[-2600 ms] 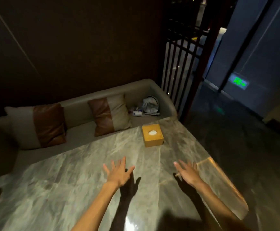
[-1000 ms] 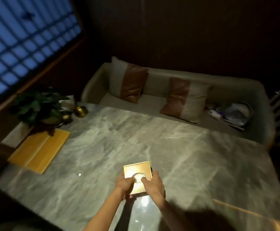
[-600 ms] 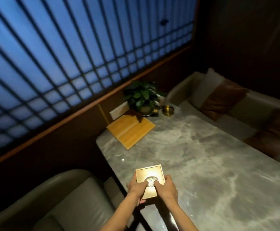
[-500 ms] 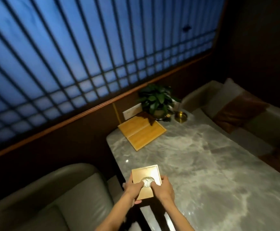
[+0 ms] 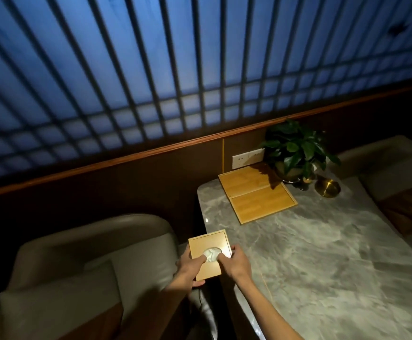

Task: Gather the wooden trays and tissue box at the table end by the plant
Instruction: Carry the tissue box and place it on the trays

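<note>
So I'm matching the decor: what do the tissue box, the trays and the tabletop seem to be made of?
Tissue box: looks like light wood with a smooth satin finish; its top catches a soft glare.
Trays: pale wood, probably bamboo, matte, with faint plank lines and raised rims.
Tabletop: grey veined marble or a marble-look slab, polished, showing small reflections.

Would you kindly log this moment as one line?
step: carry | held: tissue box | left hand, right hand: gripping | goal: wooden trays by plant

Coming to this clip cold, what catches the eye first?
A glowing blue lattice window fills the upper frame. Below centre, the left hand and right hand hold a wooden tissue box at the marble table edge; two wooden trays lie beside a potted plant at the far end.
</note>
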